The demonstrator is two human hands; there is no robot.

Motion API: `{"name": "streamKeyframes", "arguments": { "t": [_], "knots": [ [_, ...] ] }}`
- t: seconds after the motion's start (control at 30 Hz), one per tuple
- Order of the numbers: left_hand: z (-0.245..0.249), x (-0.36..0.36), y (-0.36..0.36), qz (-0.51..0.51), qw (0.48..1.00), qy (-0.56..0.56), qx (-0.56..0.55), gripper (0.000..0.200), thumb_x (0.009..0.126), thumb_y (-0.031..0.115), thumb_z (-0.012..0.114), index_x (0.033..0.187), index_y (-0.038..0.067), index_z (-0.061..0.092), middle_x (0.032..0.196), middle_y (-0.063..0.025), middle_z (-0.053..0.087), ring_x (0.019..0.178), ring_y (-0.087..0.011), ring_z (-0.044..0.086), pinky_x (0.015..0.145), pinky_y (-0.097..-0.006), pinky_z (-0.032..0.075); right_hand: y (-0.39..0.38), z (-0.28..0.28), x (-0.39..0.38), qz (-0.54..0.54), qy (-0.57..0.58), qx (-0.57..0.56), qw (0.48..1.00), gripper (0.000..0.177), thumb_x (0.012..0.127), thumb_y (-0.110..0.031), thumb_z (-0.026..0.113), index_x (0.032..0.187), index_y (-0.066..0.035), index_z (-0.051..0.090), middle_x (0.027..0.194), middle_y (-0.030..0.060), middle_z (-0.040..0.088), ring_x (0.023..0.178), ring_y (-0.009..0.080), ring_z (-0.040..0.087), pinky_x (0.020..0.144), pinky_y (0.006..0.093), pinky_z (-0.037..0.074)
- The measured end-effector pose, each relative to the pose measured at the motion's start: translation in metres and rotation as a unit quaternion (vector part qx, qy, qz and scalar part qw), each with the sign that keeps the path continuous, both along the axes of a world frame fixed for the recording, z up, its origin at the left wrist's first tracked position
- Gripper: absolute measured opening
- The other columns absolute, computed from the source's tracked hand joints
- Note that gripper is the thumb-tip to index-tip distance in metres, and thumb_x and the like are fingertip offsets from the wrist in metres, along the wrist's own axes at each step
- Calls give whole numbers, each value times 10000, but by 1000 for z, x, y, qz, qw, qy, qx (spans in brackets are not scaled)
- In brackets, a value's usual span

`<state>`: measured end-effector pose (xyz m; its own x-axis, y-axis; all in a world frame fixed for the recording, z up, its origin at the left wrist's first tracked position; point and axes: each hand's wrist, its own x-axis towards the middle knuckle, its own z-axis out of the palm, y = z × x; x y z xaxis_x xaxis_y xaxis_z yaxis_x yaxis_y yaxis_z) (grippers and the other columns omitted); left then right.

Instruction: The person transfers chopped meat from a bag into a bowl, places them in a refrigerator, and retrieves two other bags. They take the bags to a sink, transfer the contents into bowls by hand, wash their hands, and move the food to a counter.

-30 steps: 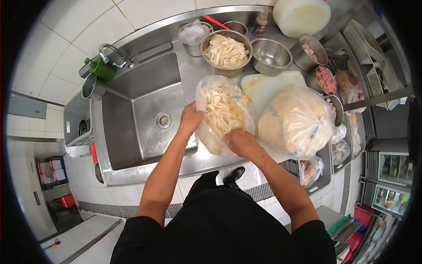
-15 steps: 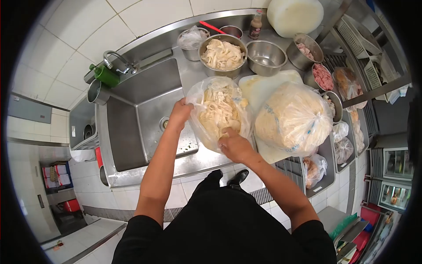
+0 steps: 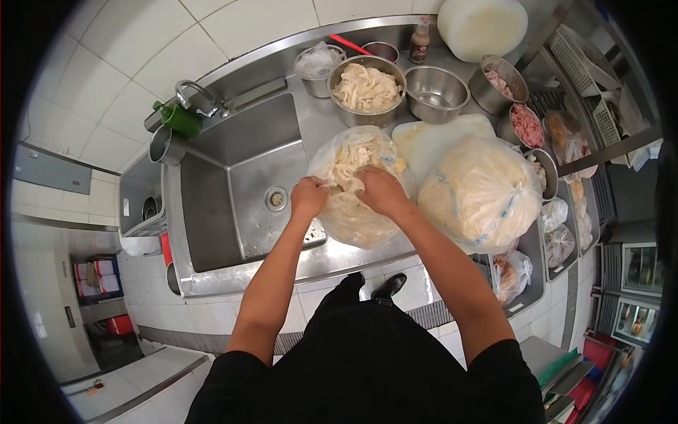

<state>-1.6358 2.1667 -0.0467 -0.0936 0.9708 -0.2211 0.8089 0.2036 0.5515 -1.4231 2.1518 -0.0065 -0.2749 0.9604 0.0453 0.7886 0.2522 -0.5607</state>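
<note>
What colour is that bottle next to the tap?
Green! The bottle shows best in the head view.

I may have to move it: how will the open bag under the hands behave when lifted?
The open bag will probably be floppy, as its thin plastic wrinkles around the contents. It may feel hefty, since it bulges with pale pieces. Its mouth gapes, so tilting it could spill some.
</note>
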Motion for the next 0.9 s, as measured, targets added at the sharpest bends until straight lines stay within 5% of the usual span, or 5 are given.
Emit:
{"name": "streamKeyframes", "arguments": {
  "t": [0.17, 0.4, 0.7, 0.77, 0.9],
  "knots": [
    [46, 0, -4, 131, 915, -382, 16, 72, 811, 55, 660, 871, 17, 649, 665, -41, 600, 497, -106, 499, 473, -257, 390, 22, 11, -27, 41, -5, -43, 998, 276, 800, -165, 618, 1040, -37, 665, 1156, 154, 612, 1116, 319, 571, 956, 418, 453],
    [59, -15, -22, 176, 869, -459, 52, 89, 820, 53, 673, 855, 21, 597, 653, -21, 546, 508, -84, 448, 471, -248, 349, 42, -15, -26, 142, -187, -109, 966, 263, 781, -137, 635, 1019, -35, 686, 1070, 158, 659, 1022, 320, 631, 866, 403, 512],
    [38, -3, -37, -33, 968, -186, 165, 265, 803, 6, 587, 1047, 88, 649, 786, -84, 615, 700, -186, 595, 649, -326, 488, 35, -4, -41, 280, -172, -51, 943, 453, 696, -246, 755, 1130, -157, 657, 1191, 42, 597, 1106, 273, 579, 901, 416, 486],
    [47, -1, -45, -176, 983, 47, 34, 377, 791, 21, 524, 1115, 133, 680, 951, -144, 661, 925, -291, 634, 853, -393, 494, 34, 2, -42, 305, -258, -95, 912, 497, 679, -283, 775, 1146, -171, 647, 1204, 25, 574, 1094, 277, 584, 892, 412, 491],
    [28, -12, -50, -146, 983, 91, -69, 308, 791, 75, 545, 1050, 120, 705, 1071, -155, 650, 1036, -316, 610, 919, -415, 470, 42, -8, -10, 294, -229, -67, 926, 450, 684, -245, 764, 1120, -206, 660, 1117, 49, 622, 1035, 263, 622, 850, 406, 505]
  ]
}}
